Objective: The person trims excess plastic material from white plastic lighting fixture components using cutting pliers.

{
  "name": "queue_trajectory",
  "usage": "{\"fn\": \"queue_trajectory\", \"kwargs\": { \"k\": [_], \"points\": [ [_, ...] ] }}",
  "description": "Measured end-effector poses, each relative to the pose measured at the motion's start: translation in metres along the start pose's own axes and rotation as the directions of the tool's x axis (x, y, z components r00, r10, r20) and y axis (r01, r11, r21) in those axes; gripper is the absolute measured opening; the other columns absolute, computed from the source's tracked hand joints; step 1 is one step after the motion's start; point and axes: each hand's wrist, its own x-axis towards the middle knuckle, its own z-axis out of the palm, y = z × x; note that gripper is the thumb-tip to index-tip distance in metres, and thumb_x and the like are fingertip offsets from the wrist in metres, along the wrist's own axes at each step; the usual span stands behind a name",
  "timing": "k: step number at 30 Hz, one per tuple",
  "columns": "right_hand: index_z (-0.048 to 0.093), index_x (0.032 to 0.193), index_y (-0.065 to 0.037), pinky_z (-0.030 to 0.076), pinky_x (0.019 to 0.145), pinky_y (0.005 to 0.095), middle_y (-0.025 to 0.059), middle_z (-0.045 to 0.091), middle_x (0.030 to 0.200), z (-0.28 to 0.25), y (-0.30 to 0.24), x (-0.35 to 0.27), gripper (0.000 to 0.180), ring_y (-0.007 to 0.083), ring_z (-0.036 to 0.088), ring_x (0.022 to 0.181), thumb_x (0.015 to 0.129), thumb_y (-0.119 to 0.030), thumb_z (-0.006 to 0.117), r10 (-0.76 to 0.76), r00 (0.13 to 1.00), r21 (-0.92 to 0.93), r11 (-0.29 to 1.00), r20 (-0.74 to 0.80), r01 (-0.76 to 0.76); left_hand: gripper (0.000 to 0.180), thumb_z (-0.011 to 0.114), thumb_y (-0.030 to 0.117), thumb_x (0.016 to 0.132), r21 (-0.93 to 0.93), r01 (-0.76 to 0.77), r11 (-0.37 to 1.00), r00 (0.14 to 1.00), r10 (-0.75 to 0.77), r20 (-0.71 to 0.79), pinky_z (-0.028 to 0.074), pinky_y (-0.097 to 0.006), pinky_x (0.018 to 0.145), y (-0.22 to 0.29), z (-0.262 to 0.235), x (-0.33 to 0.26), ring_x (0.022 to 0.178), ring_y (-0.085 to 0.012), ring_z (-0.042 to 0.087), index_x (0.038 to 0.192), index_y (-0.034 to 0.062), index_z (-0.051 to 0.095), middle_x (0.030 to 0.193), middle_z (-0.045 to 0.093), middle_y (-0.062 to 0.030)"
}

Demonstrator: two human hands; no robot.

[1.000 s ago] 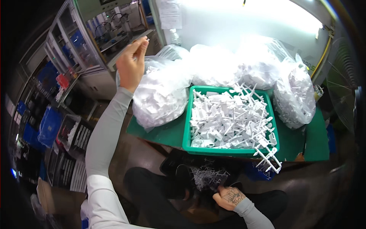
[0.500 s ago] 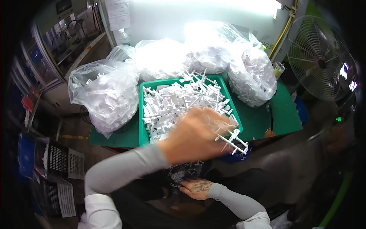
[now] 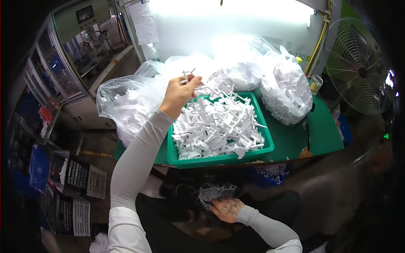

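Note:
My left hand [image 3: 179,95] is raised over the far left part of a green tray [image 3: 198,161]. Its fingers are closed on a thin, branched white plastic piece [image 3: 187,77] that sticks out above the fingertips. A heap of similar white plastic pieces [image 3: 219,124] fills the tray, some of them long and rod-like. Down near my lap, my right hand [image 3: 228,209] lies against a pile of small white pieces [image 3: 215,192] in a dark container. Its fingers are bent and partly hidden, so what they grip cannot be made out.
Clear bags full of white parts [image 3: 130,105] [image 3: 287,90] stand around the green table [image 3: 327,137]. Below its front edge is a blue bin [image 3: 270,179] holding white pieces. A fan [image 3: 360,71] stands at right; black crates [image 3: 78,175] are at left.
My left hand has swung from the tray's front right to its far left, where it holds a white piece. My right hand stays low by the pile. The whole view has shifted slightly.

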Motion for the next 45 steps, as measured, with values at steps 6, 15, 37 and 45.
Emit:
{"fn": "queue_trajectory", "kwargs": {
  "k": [6, 15, 37, 45],
  "points": [
    [0.056, 0.120, -0.004, 0.051, 0.091, 0.0513, 0.0229, 0.066, 0.112, -0.027, -0.019, -0.008, 0.042, 0.0425, 0.063, 0.105, 0.100, -0.039, 0.044, 0.004, 0.999, 0.066, 0.998, -0.038, -0.001, 0.039, 0.065, 0.040, 0.097, -0.013, 0.059, 0.998, 0.985, -0.060, -0.163, 0.043, -0.022, 0.050, 0.006, -0.033, -0.009, 0.058, -0.0066, 0.053, 0.101, 0.0019, 0.065, 0.087, 0.067, -0.0084],
    [0.050, 0.127, -0.002, 0.050, 0.079, 0.0265, 0.0068, 0.060, 0.103, -0.059, -0.016, 0.000, 0.029, 0.0102, 0.058, 0.086, 0.104, -0.019, 0.053, 0.121, 0.795, 0.795, 0.235, -0.594, 0.559, 0.045, 0.060, 0.045, 0.099, -0.120, 0.191, 0.974, 0.970, -0.169, 0.173, 0.045, -0.019, 0.051, 0.024, 0.004, -0.116, 0.055, -0.0054, 0.055, 0.096, 0.0010, 0.066, 0.083, 0.068, -0.0054],
    [0.057, 0.123, -0.002, 0.050, 0.072, 0.0280, 0.0072, 0.063, 0.094, -0.050, -0.013, -0.002, 0.039, 0.0127, 0.059, 0.079, 0.108, -0.035, 0.042, 0.311, 0.743, 0.775, 0.470, -0.593, 0.422, 0.025, 0.063, 0.006, 0.097, -0.468, 0.200, 0.861, 0.972, -0.112, 0.208, 0.054, -0.030, 0.091, -0.036, 0.019, -0.223, 0.104, -0.0135, 0.065, 0.119, -0.0011, 0.054, 0.109, 0.066, -0.0074],
    [0.060, 0.117, 0.001, 0.049, 0.068, 0.0351, 0.0131, 0.065, 0.089, -0.049, -0.026, 0.002, 0.028, 0.0247, 0.062, 0.073, 0.104, -0.020, 0.048, 0.070, 0.742, 0.419, 0.858, -0.667, 0.297, 0.030, 0.065, 0.003, 0.094, -0.383, 0.246, 0.890, 0.965, -0.186, 0.187, 0.053, -0.030, 0.091, -0.050, 0.022, -0.239, 0.105, -0.0152, 0.065, 0.122, -0.0068, 0.058, 0.113, 0.069, -0.0118]
  ]
}}
